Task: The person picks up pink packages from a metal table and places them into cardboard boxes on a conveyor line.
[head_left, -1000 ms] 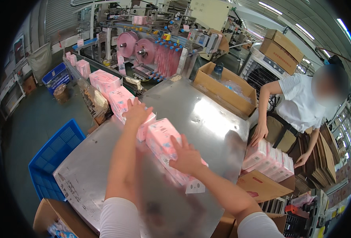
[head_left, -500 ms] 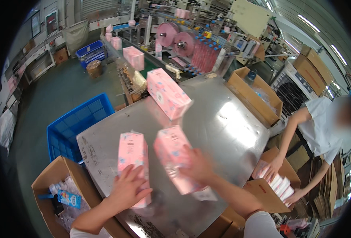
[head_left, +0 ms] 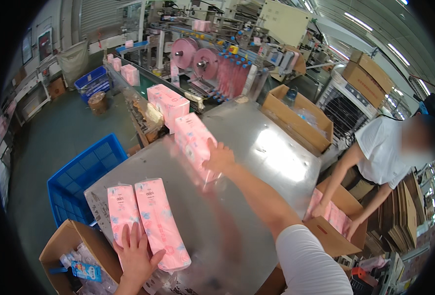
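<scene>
Pink, soft plastic-wrapped tissue packs (head_left: 159, 222) lay at the steel table's (head_left: 271, 162) near-left edge under the flat, open left hand (head_left: 136, 255), while the right hand (head_left: 218, 158) clasped another light, squashy pink pack (head_left: 193, 140) by its side.

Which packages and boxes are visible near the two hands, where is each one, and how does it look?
Two pink packs: side by side on the steel table, under the left hand; long, soft, rectangular.
Pink pack: table centre, touched by the right hand; blurred.
Pink pack: at the table's far edge.
Open cardboard box: lower left, brown, with clear bags inside.
Blue crate: left of the table, on the floor.
</scene>
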Demonstrator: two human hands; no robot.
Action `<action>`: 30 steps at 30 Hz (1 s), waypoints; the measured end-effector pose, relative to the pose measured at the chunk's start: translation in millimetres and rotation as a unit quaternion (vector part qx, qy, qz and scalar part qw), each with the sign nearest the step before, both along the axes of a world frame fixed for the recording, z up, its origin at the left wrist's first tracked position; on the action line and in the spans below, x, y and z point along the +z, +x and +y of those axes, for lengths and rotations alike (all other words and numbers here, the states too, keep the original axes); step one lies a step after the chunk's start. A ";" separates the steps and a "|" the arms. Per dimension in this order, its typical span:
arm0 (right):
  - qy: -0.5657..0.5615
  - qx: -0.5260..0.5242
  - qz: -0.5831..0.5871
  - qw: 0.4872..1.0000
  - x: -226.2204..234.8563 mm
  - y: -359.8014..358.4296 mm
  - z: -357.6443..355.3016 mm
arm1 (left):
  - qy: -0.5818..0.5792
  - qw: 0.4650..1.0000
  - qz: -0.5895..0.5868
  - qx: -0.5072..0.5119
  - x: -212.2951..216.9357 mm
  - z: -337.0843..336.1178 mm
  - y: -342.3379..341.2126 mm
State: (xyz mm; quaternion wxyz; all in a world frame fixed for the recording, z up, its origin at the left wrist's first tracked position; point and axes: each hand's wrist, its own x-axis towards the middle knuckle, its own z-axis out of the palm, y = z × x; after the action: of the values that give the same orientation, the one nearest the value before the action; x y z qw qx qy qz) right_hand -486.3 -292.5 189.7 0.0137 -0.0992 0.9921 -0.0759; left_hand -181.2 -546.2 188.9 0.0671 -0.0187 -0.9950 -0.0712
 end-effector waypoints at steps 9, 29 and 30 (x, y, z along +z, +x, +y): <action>-0.155 0.190 -0.226 0.943 33.8 139.0 -10.1 | 0.006 1.000 0.012 0.022 -6.1 1.7 -0.1; -0.068 0.081 -0.205 0.973 14.4 157.1 31.6 | 0.031 0.998 0.047 0.022 -13.2 -2.1 -8.8; -0.084 0.097 -0.233 0.964 23.8 172.1 35.7 | 0.038 0.998 0.030 0.027 -9.0 -3.3 -8.0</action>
State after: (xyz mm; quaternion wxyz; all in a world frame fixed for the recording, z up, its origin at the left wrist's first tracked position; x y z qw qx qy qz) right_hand -314.2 -256.8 213.4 0.2431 -0.1750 0.9373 -0.1784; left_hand -189.2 -549.5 179.9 0.0996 0.0084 -0.9892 -0.1068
